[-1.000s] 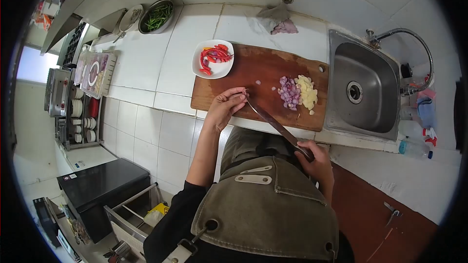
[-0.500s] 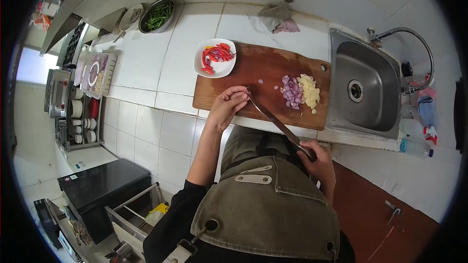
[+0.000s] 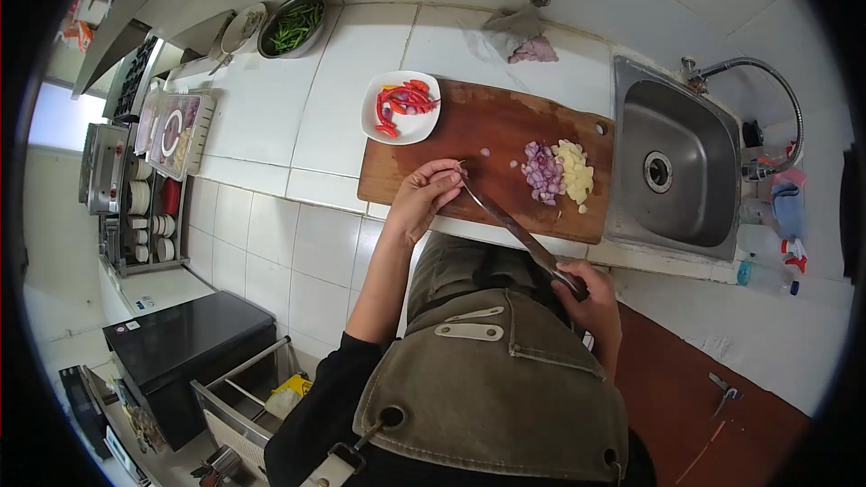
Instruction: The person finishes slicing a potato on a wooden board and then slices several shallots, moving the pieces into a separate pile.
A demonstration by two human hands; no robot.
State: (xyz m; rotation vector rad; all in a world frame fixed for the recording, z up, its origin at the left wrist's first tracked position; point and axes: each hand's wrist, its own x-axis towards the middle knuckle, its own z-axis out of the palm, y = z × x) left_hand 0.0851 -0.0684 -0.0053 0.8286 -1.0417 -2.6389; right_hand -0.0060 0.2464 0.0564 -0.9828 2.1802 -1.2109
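Note:
Over the near edge of a brown wooden cutting board (image 3: 397,167), my left hand (image 3: 428,196) pinches a small purplish piece, probably shallot, mostly hidden by the fingers. My right hand (image 3: 588,299) is wrapped round the dark handle of a knife (image 3: 516,230), whose tip touches or nearly touches that piece. Sliced purple shallots (image 3: 542,173) and pale yellow slices (image 3: 575,171) lie in piles on the board's right part. A white square bowl (image 3: 420,129) with red chillies and purple pieces stands at the board's upper left corner.
A steel sink (image 3: 690,167) with a tap (image 3: 794,108) is right of the board. Behind the board lies a cloth (image 3: 532,50). A bowl of green chillies (image 3: 296,27) and a plastic container (image 3: 191,140) stand at left. Bottles (image 3: 767,278) are at far right.
The view has shifted very slightly. Both hands, the knife and the food keep nearly the same places.

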